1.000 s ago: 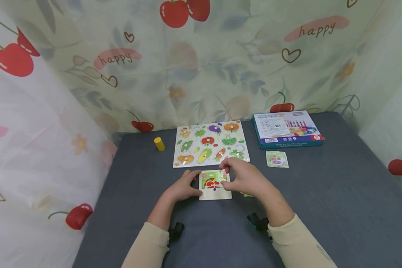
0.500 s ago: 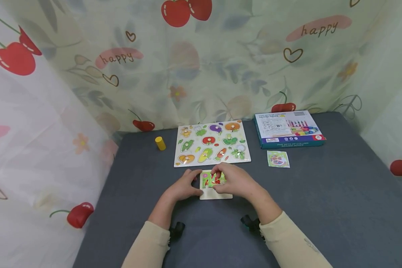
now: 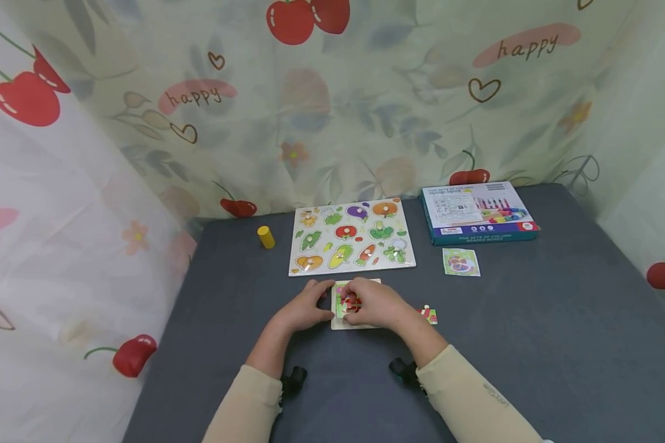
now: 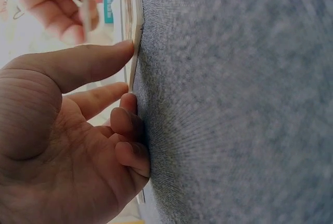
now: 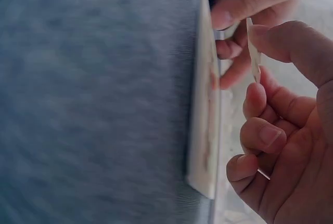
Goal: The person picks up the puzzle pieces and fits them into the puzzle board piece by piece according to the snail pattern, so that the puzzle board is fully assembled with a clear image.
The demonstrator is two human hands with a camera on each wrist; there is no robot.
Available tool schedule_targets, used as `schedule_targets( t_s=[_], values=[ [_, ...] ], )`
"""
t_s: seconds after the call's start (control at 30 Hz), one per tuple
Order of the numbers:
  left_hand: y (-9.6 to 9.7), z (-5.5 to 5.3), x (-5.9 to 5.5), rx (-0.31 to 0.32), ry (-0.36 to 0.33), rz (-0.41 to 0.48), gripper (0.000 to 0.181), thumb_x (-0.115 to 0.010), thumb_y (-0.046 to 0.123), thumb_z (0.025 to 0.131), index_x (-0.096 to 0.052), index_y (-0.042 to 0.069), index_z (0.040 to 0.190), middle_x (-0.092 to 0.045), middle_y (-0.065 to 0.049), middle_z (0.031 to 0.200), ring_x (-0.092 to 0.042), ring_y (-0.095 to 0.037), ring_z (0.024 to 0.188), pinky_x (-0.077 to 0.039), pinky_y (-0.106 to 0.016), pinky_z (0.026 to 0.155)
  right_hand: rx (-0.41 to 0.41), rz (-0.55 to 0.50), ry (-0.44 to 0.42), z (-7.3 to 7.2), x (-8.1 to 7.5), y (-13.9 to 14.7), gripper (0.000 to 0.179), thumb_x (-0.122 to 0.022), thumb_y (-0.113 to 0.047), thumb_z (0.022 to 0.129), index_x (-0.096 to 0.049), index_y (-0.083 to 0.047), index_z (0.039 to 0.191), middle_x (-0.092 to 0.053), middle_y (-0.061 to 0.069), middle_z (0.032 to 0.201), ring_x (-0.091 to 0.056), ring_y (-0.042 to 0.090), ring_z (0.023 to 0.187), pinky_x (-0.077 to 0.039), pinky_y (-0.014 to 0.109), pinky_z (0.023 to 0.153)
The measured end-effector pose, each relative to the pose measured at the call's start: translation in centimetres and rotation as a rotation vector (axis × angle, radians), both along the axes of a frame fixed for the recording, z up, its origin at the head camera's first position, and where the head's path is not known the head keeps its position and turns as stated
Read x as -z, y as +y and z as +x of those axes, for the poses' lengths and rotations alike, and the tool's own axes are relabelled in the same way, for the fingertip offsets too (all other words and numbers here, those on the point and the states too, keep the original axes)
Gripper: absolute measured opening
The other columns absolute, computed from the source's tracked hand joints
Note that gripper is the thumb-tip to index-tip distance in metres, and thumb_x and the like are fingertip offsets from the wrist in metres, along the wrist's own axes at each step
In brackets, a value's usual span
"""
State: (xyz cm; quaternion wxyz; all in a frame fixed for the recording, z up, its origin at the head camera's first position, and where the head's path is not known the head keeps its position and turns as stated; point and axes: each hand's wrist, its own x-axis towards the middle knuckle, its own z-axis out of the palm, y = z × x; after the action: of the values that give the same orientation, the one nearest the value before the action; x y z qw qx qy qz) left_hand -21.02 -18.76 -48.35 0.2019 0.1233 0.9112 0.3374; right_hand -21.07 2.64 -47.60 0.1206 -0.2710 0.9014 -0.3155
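A small wooden puzzle board point(image 3: 339, 324) with a bright green and red picture lies flat on the table. My left hand point(image 3: 302, 309) grips its left side, with the thumb near the lower corner and the index finger near the upper one. Over the board, my right hand point(image 3: 378, 304) pinches a thin puzzle piece point(image 5: 253, 52) between thumb and fingertips. In the right wrist view that piece is held on edge, apart from the board. The right hand hides much of the picture. Beyond the right wrist lies another colourful puzzle piece point(image 3: 429, 316), partly covered by the arm.
Behind the hands lies a large vegetable peg puzzle point(image 3: 351, 237). A yellow cylinder point(image 3: 265, 237) stands to its left. At the back right is a flat toy box point(image 3: 479, 212), with a square picture card point(image 3: 461, 263) in front of it. A patterned curtain hangs behind the table.
My right hand has moved left across the board with the puzzle piece, uncovering the loose piece on the right. My left hand has stayed at the board's left side.
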Motion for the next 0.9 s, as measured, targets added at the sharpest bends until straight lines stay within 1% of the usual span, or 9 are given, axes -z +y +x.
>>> schedule_targets(
  t_s=[0.1, 0.2, 0.4, 0.63, 0.9],
  values=[
    [0.1, 0.0, 0.1, -0.006, -0.002, -0.001, 0.068, -0.074, 0.015, 0.094, -0.044, 0.009, 0.155, -0.047, -0.01, 0.121, -0.05, -0.025, 0.104, -0.044, -0.043, 0.089, -0.006, 0.014, -0.014, -0.1, 0.7, -0.1, 0.033, -0.084, -0.027, 0.082, -0.067, -0.013, 0.106, -0.053, -0.002, 0.084, -0.05, 0.014, 0.071, -0.041, 0.034, 0.068],
    [0.1, 0.0, 0.2, -0.014, -0.008, -0.002, 0.069, -0.074, 0.015, 0.094, -0.044, 0.01, 0.155, -0.047, -0.01, 0.122, -0.05, -0.026, 0.106, -0.044, -0.043, 0.09, -0.009, 0.021, -0.022, -0.3, 1.1, -0.2, 0.031, -0.084, -0.028, 0.083, -0.068, -0.014, 0.105, -0.053, -0.002, 0.082, -0.049, 0.013, 0.07, -0.04, 0.034, 0.067],
    [0.0, 0.1, 0.2, -0.023, -0.021, 0.002, 0.069, -0.074, 0.015, 0.094, -0.044, 0.011, 0.156, -0.048, -0.011, 0.124, -0.05, -0.027, 0.107, -0.044, -0.044, 0.091, -0.01, 0.043, -0.034, -0.2, 1.1, -0.5, 0.029, -0.084, -0.027, 0.084, -0.069, -0.013, 0.106, -0.054, -0.001, 0.081, -0.05, 0.015, 0.069, -0.041, 0.035, 0.065],
    [0.1, 0.1, 0.1, -0.021, -0.019, 0.003, 0.069, -0.075, 0.015, 0.094, -0.044, 0.01, 0.155, -0.048, -0.01, 0.122, -0.05, -0.027, 0.107, -0.044, -0.044, 0.09, 0.007, 0.086, -0.01, 0.0, 1.5, -0.9, 0.032, -0.085, -0.028, 0.083, -0.072, -0.014, 0.108, -0.055, -0.003, 0.088, -0.051, 0.013, 0.074, -0.044, 0.036, 0.068],
    [0.0, 0.0, 0.1, -0.018, -0.014, 0.001, 0.069, -0.075, 0.015, 0.094, -0.044, 0.01, 0.155, -0.048, -0.01, 0.122, -0.051, -0.027, 0.106, -0.044, -0.044, 0.09, 0.039, 0.048, -0.007, 0.1, 1.8, -0.8, 0.033, -0.088, -0.028, 0.082, -0.077, -0.016, 0.111, -0.06, -0.003, 0.094, -0.053, 0.013, 0.08, -0.047, 0.036, 0.073]
  ],
)
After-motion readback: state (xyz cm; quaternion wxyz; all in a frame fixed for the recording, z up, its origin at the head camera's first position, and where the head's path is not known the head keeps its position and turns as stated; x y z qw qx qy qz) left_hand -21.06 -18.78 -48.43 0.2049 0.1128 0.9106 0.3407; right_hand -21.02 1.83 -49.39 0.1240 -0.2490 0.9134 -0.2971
